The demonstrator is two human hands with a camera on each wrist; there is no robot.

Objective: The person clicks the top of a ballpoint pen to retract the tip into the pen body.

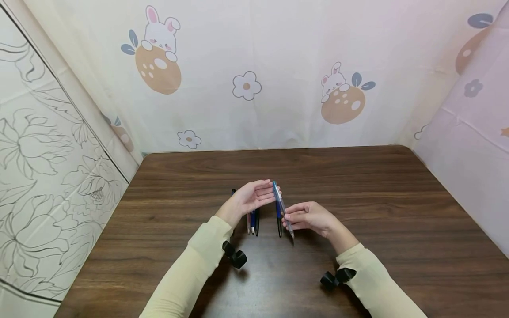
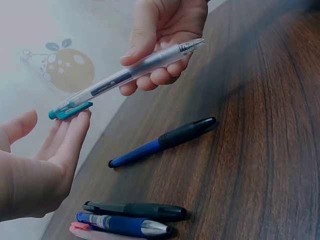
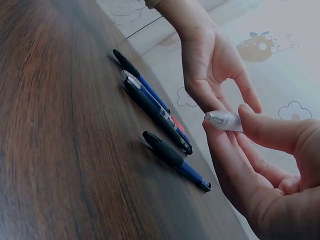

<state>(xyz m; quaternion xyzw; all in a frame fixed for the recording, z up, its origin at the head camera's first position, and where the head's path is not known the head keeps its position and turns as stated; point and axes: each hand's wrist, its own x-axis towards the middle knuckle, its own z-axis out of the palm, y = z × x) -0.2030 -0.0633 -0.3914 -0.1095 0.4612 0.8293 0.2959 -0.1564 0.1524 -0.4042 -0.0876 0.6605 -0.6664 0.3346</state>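
In the head view my right hand (image 1: 312, 217) pinches a clear ballpoint pen (image 2: 117, 80) with a teal clip, thumb on one side and fingers on the other. The pen is raised and tilted, its tip toward me. My left hand (image 1: 254, 197) has its fingers extended, the fingertips at the teal clip end. Beneath the held pen, a blue pen with a black grip (image 2: 162, 142) lies on the table. Near the left hand lie a black pen (image 2: 135, 210), a blue pen with a silver tip (image 2: 125, 225) and a pink pen (image 2: 85, 232), side by side.
Another dark pen (image 3: 127, 64) lies at the far side of the row, partly behind the left hand in the head view. The brown wood-grain table (image 1: 358, 185) reaches back to a patterned curtain (image 1: 278, 115). Flower-print panels stand at the left.
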